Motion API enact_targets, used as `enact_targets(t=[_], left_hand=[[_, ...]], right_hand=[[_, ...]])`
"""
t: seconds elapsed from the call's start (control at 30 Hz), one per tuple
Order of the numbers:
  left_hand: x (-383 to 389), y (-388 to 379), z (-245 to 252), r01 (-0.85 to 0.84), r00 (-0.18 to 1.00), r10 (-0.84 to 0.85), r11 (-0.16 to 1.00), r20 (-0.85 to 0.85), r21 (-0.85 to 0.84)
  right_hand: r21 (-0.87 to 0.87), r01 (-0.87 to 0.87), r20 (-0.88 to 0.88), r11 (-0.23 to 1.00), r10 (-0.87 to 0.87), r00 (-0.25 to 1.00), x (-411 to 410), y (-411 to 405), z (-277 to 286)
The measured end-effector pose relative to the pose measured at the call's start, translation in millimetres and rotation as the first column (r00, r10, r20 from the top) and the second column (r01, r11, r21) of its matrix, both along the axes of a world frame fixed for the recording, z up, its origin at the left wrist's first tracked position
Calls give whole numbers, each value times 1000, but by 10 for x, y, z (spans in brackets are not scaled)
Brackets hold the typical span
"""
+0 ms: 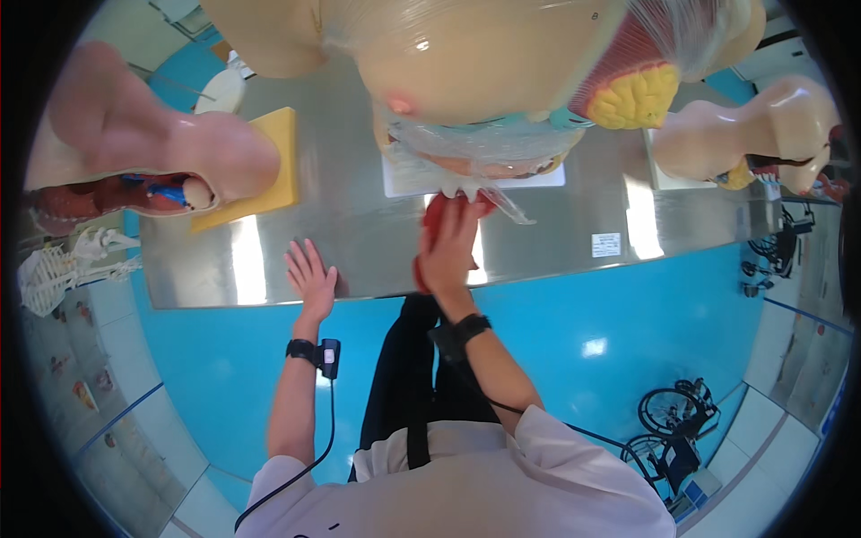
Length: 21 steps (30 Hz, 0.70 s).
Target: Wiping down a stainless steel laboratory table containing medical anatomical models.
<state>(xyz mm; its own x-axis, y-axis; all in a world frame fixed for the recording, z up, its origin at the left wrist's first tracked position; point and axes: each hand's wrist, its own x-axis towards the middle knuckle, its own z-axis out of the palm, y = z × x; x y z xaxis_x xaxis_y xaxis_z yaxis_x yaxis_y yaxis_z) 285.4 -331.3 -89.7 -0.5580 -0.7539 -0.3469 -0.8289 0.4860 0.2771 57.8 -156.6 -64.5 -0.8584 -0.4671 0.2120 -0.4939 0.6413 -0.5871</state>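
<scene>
My right hand (452,252) lies over a red cloth (434,214) on the stainless steel table (336,195), its fingers stretched towards the far side. The palm hides most of the cloth. Just beyond the fingertips hangs clear plastic wrap (501,202) from a large anatomical torso model (464,67), whose base is a white board (548,178). My left hand (313,279) rests palm down at the table's near edge, fingers spread and nothing in them.
A second torso model (168,144) stands on a yellow base (286,161) at left, near a skeleton model (60,269). Another torso model (720,138) is at right. A printed label (605,245) sits on the tabletop. Wheelchairs (672,417) stand on the blue floor (572,323).
</scene>
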Motion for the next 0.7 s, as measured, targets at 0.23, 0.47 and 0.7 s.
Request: enact_targets(t=[0.23,0.47,0.7], left_hand=[[-31,-3,1,-47,999,46,998,21,34],[2,25,-11,-34,999,34,999,2,4],[-68,176,-26,-12,998,8,998,-61,-65]], right_hand=[[-70,-503,137,861,508,850,481,-72,85],[202,-102,-190,974,141,972,-809,1538,-4],[79,513,-151,855,-498,854,-1661,2326,-232]])
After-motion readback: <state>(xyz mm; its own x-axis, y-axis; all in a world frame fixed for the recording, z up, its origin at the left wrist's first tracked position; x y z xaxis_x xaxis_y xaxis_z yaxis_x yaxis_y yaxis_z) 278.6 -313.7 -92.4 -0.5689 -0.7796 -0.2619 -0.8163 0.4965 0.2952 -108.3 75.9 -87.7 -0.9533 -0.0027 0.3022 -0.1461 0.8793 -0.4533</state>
